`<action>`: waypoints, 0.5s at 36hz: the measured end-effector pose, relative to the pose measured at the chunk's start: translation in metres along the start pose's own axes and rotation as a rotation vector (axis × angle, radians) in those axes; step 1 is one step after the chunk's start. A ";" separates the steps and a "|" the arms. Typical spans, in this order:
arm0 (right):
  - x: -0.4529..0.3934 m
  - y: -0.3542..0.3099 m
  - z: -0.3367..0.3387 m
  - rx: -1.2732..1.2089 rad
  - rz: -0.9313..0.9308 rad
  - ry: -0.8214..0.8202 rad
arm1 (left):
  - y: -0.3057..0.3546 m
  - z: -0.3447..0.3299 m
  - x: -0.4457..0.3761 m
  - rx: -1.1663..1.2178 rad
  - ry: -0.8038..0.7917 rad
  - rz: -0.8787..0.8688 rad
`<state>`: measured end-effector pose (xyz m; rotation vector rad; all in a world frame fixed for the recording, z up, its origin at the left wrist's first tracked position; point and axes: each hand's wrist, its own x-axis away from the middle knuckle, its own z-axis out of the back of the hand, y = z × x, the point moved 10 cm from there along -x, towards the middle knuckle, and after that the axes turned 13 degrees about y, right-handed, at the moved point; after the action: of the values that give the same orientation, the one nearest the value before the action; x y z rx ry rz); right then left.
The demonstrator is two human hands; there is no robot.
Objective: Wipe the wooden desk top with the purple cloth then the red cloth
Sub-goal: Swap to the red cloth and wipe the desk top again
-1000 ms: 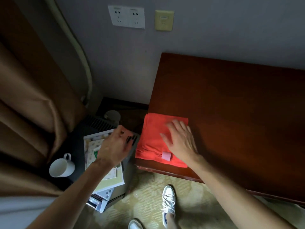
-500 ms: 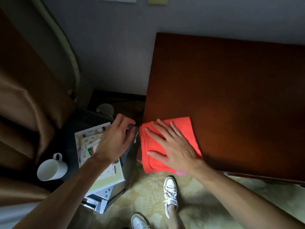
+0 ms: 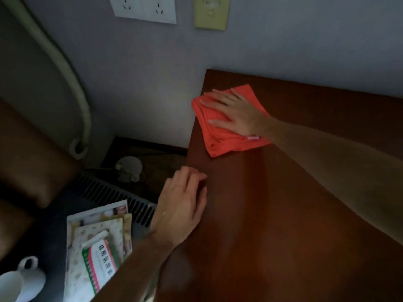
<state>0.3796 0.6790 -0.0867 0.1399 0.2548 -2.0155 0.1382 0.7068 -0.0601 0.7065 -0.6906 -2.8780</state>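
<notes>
The folded red cloth (image 3: 220, 136) lies on the dark wooden desk top (image 3: 294, 203) near its far left corner by the wall. My right hand (image 3: 237, 114) presses flat on the cloth with fingers spread, pointing left. My left hand (image 3: 181, 205) rests at the desk's left edge, fingers loosely curled, holding nothing. No purple cloth is in view.
Left of the desk stands a low dark unit with a vent grille (image 3: 113, 192), a stack of printed papers (image 3: 98, 243) and a white mug (image 3: 19, 282). Brown curtains (image 3: 28, 153) hang at left. Wall sockets (image 3: 144, 8) sit above.
My right hand has slid the red cloth from the desk's near left edge up to the far left corner. My left hand moved from the papers to the desk edge.
</notes>
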 end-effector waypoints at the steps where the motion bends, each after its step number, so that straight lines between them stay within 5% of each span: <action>1: -0.013 0.013 0.000 -0.002 -0.015 0.002 | 0.005 -0.007 -0.003 -0.011 -0.016 -0.026; 9: -0.062 0.083 0.006 -0.007 -0.204 0.086 | 0.031 -0.048 0.010 -0.050 -0.150 -0.126; 18: -0.013 0.095 0.011 0.041 -0.564 0.173 | 0.034 -0.047 0.009 -0.064 -0.141 -0.125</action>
<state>0.4711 0.6471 -0.0843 0.2949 0.3955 -2.5736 0.1511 0.6563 -0.0856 0.5621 -0.5857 -3.0725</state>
